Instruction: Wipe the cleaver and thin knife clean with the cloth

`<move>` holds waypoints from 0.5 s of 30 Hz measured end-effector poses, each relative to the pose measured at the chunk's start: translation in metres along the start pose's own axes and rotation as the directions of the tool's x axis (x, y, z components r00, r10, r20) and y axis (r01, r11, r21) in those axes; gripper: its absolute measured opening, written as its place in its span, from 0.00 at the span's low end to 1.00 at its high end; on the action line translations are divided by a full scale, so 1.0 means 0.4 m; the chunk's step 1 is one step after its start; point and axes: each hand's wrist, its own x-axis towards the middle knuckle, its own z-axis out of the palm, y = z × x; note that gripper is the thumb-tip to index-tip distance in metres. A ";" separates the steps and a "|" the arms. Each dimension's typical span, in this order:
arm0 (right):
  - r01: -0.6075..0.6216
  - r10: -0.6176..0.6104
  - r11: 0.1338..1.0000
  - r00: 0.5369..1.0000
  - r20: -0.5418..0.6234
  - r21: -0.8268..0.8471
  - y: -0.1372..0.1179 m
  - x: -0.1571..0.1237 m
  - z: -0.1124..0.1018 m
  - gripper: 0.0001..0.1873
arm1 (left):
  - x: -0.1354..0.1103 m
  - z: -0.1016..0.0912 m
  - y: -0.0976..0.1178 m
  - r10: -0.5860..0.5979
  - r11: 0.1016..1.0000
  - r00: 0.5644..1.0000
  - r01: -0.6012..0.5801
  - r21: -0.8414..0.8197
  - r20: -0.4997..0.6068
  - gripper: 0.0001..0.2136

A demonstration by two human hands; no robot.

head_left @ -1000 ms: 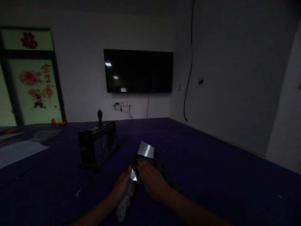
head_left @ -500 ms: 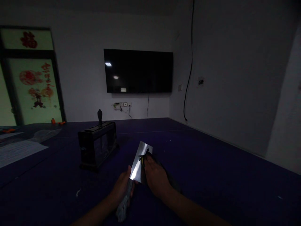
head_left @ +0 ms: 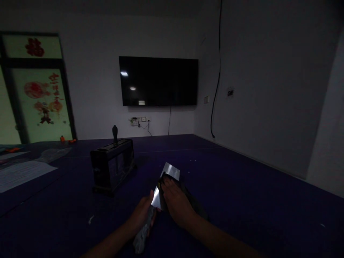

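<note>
My left hand (head_left: 142,215) is closed round the handle of a cleaver (head_left: 167,175), whose wide shiny blade points away from me over the dark blue surface. On the blade lies a dark cloth (head_left: 193,202), and my right hand (head_left: 174,200) presses flat on that cloth with its fingers together. A pale rag or wrap hangs below my left hand at the handle (head_left: 141,240). To the left, a short way off, stands a dark knife block (head_left: 113,165) with one black handle sticking up out of it.
The dark blue surface (head_left: 242,186) stretches to the white walls. A black TV (head_left: 158,81) hangs on the far wall above a socket strip. Papers and plastic (head_left: 24,170) lie at the far left near a decorated glass door (head_left: 40,93).
My right hand with the cloth slid along the blade, forward half a second ago and now slightly back. The blade tilted a little. My left hand kept its grip.
</note>
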 end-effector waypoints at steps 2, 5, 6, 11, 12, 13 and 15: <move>0.049 -0.049 0.998 0.999 0.014 0.037 -0.003 0.003 -0.008 0.26 | -0.002 0.002 0.004 0.023 1.000 1.000 -0.023 0.012 -0.007 0.38; 0.105 -0.112 0.990 0.991 0.072 0.092 -0.004 0.006 -0.020 0.27 | -0.005 0.006 0.013 0.031 0.999 0.999 -0.030 0.025 -0.019 0.37; 0.124 -0.134 0.987 0.987 0.091 0.105 -0.003 0.007 -0.024 0.27 | -0.006 0.008 0.017 0.026 0.999 0.999 -0.025 0.033 -0.026 0.37; 0.207 -0.224 0.969 0.967 0.124 0.137 -0.004 0.007 -0.034 0.27 | -0.004 0.012 0.023 0.039 0.997 0.998 -0.036 0.064 -0.044 0.35; 0.210 -0.228 0.968 0.965 0.127 0.138 -0.005 0.007 -0.034 0.27 | -0.003 0.012 0.021 0.041 0.997 0.998 -0.038 0.065 -0.042 0.35; 0.210 -0.228 0.968 0.965 0.128 0.140 -0.005 0.007 -0.034 0.28 | -0.001 0.011 0.018 0.042 0.997 0.998 -0.039 0.064 -0.043 0.36; 0.202 -0.221 0.969 0.967 0.128 0.144 -0.006 0.008 -0.032 0.28 | 0.000 0.011 0.013 0.043 0.997 0.998 -0.040 0.065 -0.045 0.37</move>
